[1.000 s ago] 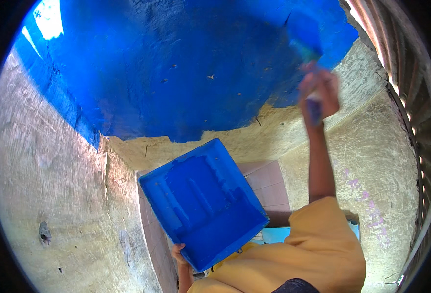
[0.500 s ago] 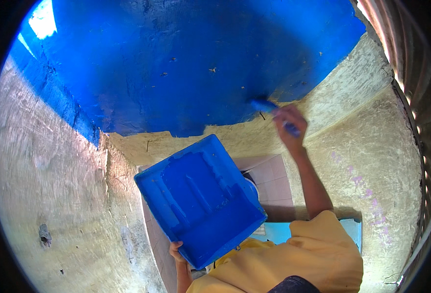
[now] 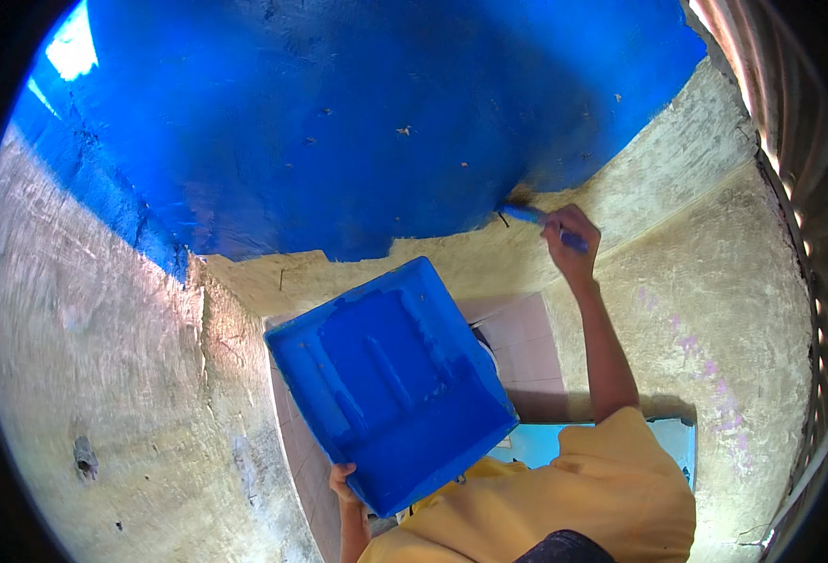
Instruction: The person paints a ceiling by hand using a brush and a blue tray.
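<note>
Gripped in my right hand [image 3: 574, 235] is a paintbrush [image 3: 527, 214] coated in blue, its bristles at the lower edge of the blue paint [image 3: 358, 141] on the wall. Just beside the brush tip a nail [image 3: 503, 220] sticks out. My left hand [image 3: 342, 480] grips the lower left edge of a blue paint tray [image 3: 391, 375], thumb over the rim. The tray is tilted in front of me, with wet blue paint in its deep end and ridges on its slope. My other left fingers are hidden beneath it.
Unpainted, stained wall [image 3: 132, 375] runs down the left, with more bare wall [image 3: 714, 272] at right. Corrugated sheeting [image 3: 780, 113] edges the far right. Below are pinkish tiles [image 3: 522, 342] and a light-blue surface [image 3: 541, 444]. Another nail [image 3: 281, 280] juts out left of the tray.
My right hand has moved slightly right and down with the paintbrush, whose tip is now by the nail. The tray has shifted a little to the right in view.
</note>
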Tool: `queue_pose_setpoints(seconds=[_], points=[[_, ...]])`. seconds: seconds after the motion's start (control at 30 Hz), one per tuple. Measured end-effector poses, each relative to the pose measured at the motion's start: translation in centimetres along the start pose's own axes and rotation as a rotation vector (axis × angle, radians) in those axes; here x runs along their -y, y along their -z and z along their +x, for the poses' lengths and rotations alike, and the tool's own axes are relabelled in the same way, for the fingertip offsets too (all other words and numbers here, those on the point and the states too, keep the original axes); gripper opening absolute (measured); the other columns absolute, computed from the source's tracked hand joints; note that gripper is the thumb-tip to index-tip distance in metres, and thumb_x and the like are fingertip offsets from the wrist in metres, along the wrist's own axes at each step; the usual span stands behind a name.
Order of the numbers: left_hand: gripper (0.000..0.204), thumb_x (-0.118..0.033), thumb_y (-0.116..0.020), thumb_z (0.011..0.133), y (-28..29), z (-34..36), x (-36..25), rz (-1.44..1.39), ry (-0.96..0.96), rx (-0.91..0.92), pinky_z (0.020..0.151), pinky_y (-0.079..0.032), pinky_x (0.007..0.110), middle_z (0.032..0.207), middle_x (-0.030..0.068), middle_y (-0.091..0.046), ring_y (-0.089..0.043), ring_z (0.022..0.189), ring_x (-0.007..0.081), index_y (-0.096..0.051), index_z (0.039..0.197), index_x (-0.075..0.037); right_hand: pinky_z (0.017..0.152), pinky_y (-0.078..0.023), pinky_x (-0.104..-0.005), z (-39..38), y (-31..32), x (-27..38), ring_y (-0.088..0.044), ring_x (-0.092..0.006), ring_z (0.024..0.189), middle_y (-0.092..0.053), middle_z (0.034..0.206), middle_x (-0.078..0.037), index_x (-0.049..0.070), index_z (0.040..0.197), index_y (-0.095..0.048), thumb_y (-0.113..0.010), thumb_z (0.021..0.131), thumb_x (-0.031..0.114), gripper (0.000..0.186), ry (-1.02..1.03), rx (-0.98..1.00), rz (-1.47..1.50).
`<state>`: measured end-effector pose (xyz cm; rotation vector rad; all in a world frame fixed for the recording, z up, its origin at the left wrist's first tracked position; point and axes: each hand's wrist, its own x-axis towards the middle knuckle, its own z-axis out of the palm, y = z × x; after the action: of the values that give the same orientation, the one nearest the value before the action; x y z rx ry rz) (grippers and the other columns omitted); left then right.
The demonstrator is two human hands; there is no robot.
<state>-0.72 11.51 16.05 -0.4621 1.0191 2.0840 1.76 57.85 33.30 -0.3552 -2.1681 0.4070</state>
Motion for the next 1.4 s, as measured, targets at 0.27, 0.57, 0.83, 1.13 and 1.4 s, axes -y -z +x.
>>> queue_pose_setpoints(seconds=[0.27,0.57,0.83,1.13,1.4], points=[[0.063,-0.025,-0.055,0.058,-1.2,-0.1,0.3,-0.033,-0.011,0.01,0.085,-0.046,0.038,0.105,0.0134,-0.057,-0.054,0.096,0.0297,-0.05,0.116,0.0,0.058,-0.049,-0.0269,-0.1,4.2,4.8,-0.06,-0.0169,0.067,-0.062,0.079,-0.01,0.0,0.082,-0.063,-0.058,0.08,0.001,0.005,-0.009,-0.266,-0.048],[0.067,-0.023,-0.053,0.062,0.3,0.3,0.9,-0.004,-0.007,0.011,0.093,-0.043,0.04,0.114,0.0159,-0.056,-0.053,0.103,0.0316,-0.046,0.124,0.0,0.061,-0.056,-0.0291,-0.8,-0.7,1.1,-0.061,-0.0204,0.074,-0.06,0.088,-0.015,-0.003,0.082,-0.06,-0.057,0.081,-0.003,0.004,0.055,-0.114,0.146],[0.066,-0.022,-0.052,0.062,-0.4,0.6,1.1,-0.037,-0.011,0.051,0.092,-0.043,0.039,0.113,0.0157,-0.056,-0.053,0.103,0.0311,-0.046,0.123,0.001,0.064,-0.058,-0.0306,-4.3,0.7,2.5,-0.063,-0.0218,0.081,-0.06,0.094,-0.016,-0.004,0.087,-0.058,-0.05,0.089,0.003,0.011,-0.004,-0.137,0.249],[0.065,-0.023,-0.052,0.062,-0.1,0.6,1.2,-0.012,0.009,0.016,0.092,-0.043,0.039,0.112,0.0152,-0.056,-0.053,0.102,0.0309,-0.047,0.122,0.001,0.072,-0.053,-0.0298,-3.6,0.8,3.3,-0.065,-0.023,0.083,-0.063,0.097,-0.016,-0.006,0.087,-0.062,-0.049,0.091,0.011,0.022,-0.018,-0.214,-0.117],[0.065,-0.023,-0.051,0.062,-0.6,0.6,0.8,0.001,0.055,-0.011,0.093,-0.043,0.04,0.114,0.0163,-0.055,-0.052,0.104,0.032,-0.047,0.122,0.001,0.07,-0.055,-0.0314,-4.4,-1.3,1.7,-0.063,-0.0224,0.085,-0.062,0.097,-0.017,-0.005,0.086,-0.061,-0.049,0.09,0.002,0.015,-0.052,-0.151,0.064]])
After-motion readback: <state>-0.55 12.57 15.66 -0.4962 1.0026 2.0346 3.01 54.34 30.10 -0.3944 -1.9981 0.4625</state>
